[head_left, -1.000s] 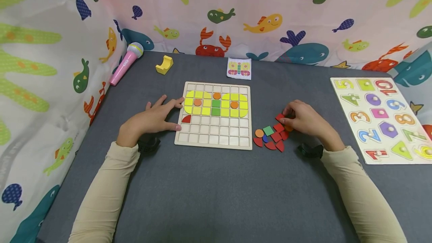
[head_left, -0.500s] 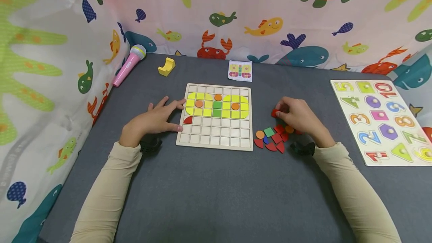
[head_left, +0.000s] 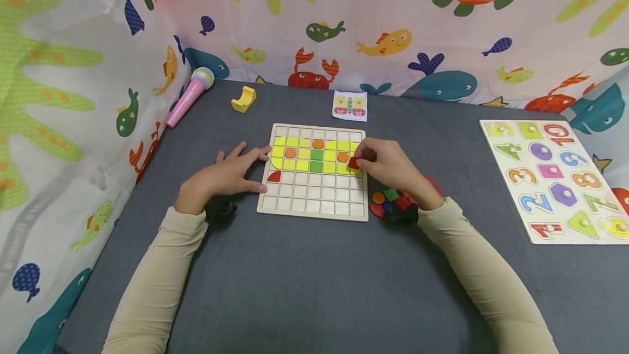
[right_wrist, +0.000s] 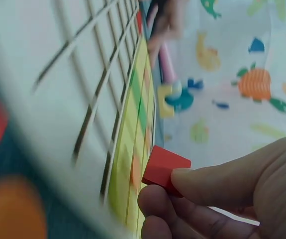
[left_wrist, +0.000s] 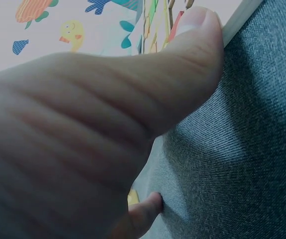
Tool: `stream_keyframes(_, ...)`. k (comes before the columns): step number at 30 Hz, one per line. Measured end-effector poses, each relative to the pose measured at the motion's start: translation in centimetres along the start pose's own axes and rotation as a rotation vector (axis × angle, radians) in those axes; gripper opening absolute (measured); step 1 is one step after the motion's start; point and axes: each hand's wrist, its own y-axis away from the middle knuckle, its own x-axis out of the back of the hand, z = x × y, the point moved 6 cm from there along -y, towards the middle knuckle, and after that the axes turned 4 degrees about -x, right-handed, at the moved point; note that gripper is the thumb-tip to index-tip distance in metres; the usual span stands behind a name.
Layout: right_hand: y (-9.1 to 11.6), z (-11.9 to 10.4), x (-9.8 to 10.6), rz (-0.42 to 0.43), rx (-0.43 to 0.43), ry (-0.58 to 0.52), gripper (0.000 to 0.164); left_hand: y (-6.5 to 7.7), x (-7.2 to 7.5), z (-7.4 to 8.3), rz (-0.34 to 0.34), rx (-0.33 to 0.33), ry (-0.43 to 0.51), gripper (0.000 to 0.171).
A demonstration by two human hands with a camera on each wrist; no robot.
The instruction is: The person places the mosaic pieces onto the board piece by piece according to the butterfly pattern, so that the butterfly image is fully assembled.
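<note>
A wooden grid board [head_left: 314, 209] lies on the dark table, its upper rows filled with yellow, orange and green tiles. One red quarter-circle tile [head_left: 274, 176] sits in a cell at its left side. My left hand [head_left: 221, 178] rests at the board's left edge, fingers spread, thumb [left_wrist: 197, 45] on the rim. Between the thumb and fingers of my right hand [head_left: 388, 164] a red square tile [right_wrist: 165, 168] is pinched, over the board's right side. Loose red, green, orange and blue tiles [head_left: 390, 195] lie right of the board, partly hidden under the right wrist.
A small pattern card [head_left: 350, 105] lies behind the board. At the back left are a yellow block [head_left: 243, 99] and a pink toy microphone [head_left: 189, 97]. On the right lies a number-and-shape puzzle board [head_left: 555, 179]. Printed fabric walls bound the table at the back and left.
My right hand has lifted the red square tile from the loose pile and carried it left over the board's right side. My left hand has stayed at the board's left edge.
</note>
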Motion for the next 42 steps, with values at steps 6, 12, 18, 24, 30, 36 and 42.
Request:
stream_keyframes(6, -1.6, -3.1, -2.9, -0.044, 0.116, -0.034, 0.003, 0.0, -0.1, 0.0, -0.008, 0.007, -0.005, 0.077)
stream_keyframes(12, -3.1, -5.7, -5.4, -0.086, 0.166, -0.054, 0.005, -0.3, -0.2, -0.2, -0.009, 0.013, -0.024, 0.075)
stream_keyframes(18, -4.3, -7.6, -7.7, -0.131, 0.218, -0.032, 0.006, -0.4, -0.2, -0.4, -0.002, 0.015, -0.039, 0.078)
stream_keyframes(24, -5.1, -9.2, -9.1, -0.153, 0.265, 0.008, 0.007, -0.3, -0.2, -0.6, 0.011, 0.017, -0.040, 0.082)
stream_keyframes(30, -5.1, -9.5, -9.9, -0.141, 0.273, 0.074, 0.008, -0.4, -0.2, -0.2, 0.015, 0.007, -0.035, 0.081)
stream_keyframes(36, -5.0, -9.8, -10.1, -0.106, 0.304, 0.127, 0.008, -0.3, 0.1, -0.1, 0.023, 0.011, -0.037, 0.078)
stream_keyframes(42, -5.1, -10.1, -10.6, -0.105, 0.316, 0.201, 0.005, -0.3, 0.0, -0.3, 0.012, 0.020, -0.037, 0.081)
